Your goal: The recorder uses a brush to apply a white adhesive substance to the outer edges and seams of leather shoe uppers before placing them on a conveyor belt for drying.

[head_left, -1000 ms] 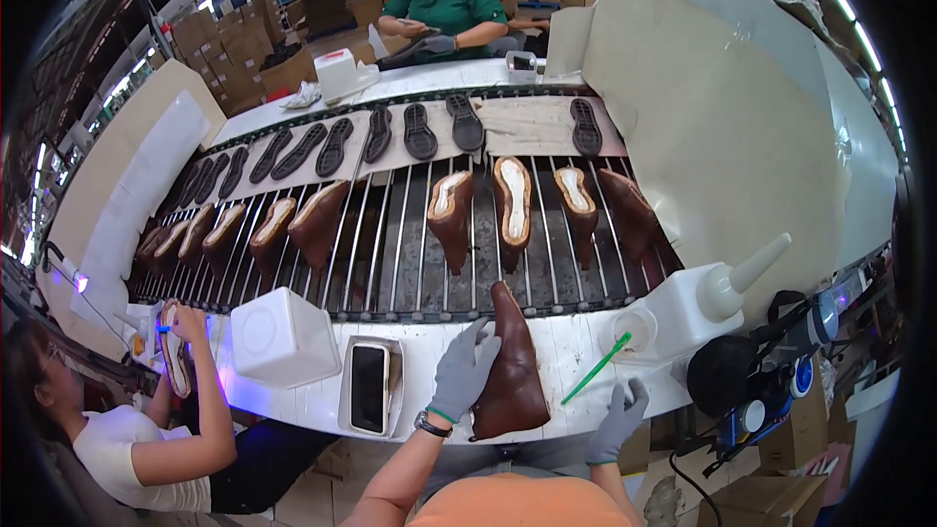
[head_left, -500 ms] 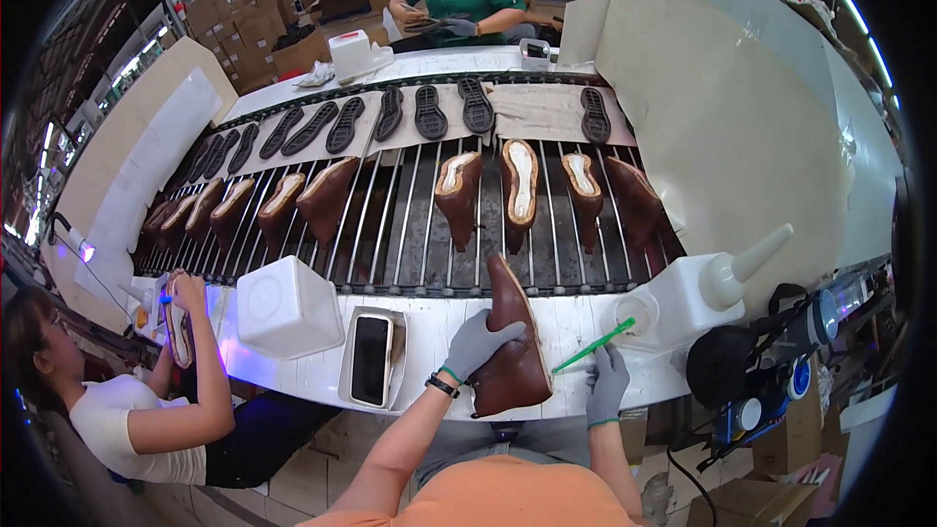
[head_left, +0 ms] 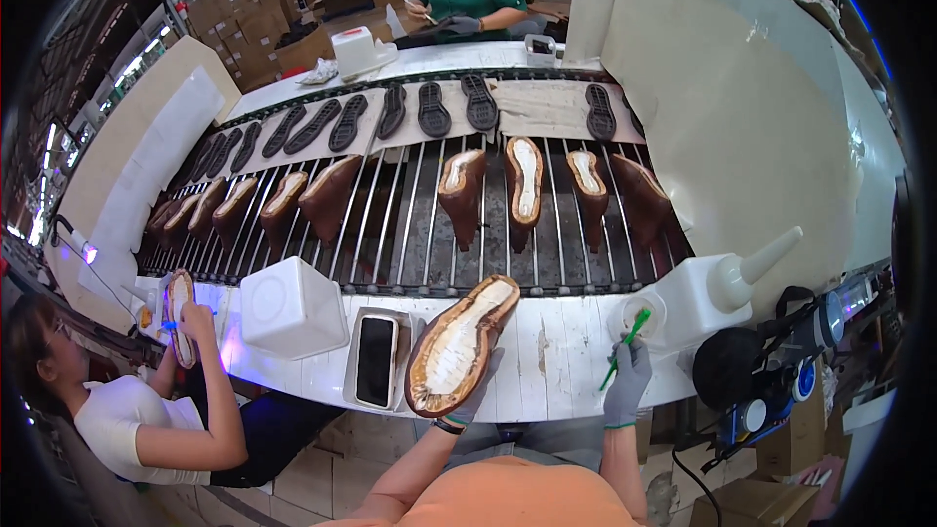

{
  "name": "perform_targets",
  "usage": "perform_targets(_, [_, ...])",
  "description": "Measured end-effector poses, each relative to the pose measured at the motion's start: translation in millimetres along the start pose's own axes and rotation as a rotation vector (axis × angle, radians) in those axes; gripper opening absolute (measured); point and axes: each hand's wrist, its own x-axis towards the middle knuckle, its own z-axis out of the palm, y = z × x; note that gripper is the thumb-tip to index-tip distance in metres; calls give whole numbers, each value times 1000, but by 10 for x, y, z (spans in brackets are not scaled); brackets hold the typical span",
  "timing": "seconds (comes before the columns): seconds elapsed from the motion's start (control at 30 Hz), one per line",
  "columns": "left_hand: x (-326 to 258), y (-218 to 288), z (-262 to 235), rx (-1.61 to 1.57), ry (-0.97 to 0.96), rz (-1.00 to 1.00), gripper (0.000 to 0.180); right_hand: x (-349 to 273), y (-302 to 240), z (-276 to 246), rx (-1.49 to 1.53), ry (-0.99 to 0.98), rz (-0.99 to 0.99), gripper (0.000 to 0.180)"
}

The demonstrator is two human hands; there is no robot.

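My left hand [head_left: 482,396], gloved in grey, is closed around a brown leather boot [head_left: 457,349] above the near edge of the white table. The boot's underside faces up, showing a pale white middle inside a tan border; it hides most of that hand's fingers. In my right hand [head_left: 629,385], also gloved, is a thin green brush [head_left: 631,337]. The brush's upper end reaches into the round opening of a white plastic container [head_left: 625,304].
A white bottle with a long nozzle [head_left: 732,283] stands right of the container. Left are a phone in a tray [head_left: 375,359] and a white plastic box [head_left: 293,307]. Boots lie on the roller conveyor [head_left: 390,234], black soles [head_left: 434,109] beyond. Co-workers sit left and opposite.
The boot has turned from its brown side to underside up and moved left. My right hand has brought the green brush to the container, tilting it more upright.
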Motion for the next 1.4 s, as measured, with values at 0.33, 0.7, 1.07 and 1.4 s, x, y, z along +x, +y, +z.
perform_targets(0.33, [-286, 172, -83, -411, 154, -371, 50, 453, -557, -380, -821, 5, -336, 22])
perform_targets(0.7, [-478, 272, -94, 21, 69, -151, 70, 491, -441, -308, -1474, -17, -390, 14])
perform_targets(1.07, [-465, 383, -265, -1, -164, -88, 73, 587, -505, -243, -1561, -114, -379, 15])
perform_targets(1.4, [-369, 499, -177, 202, -117, 32, 72, 712, -319, -532, -1106, -157, -64, 22])
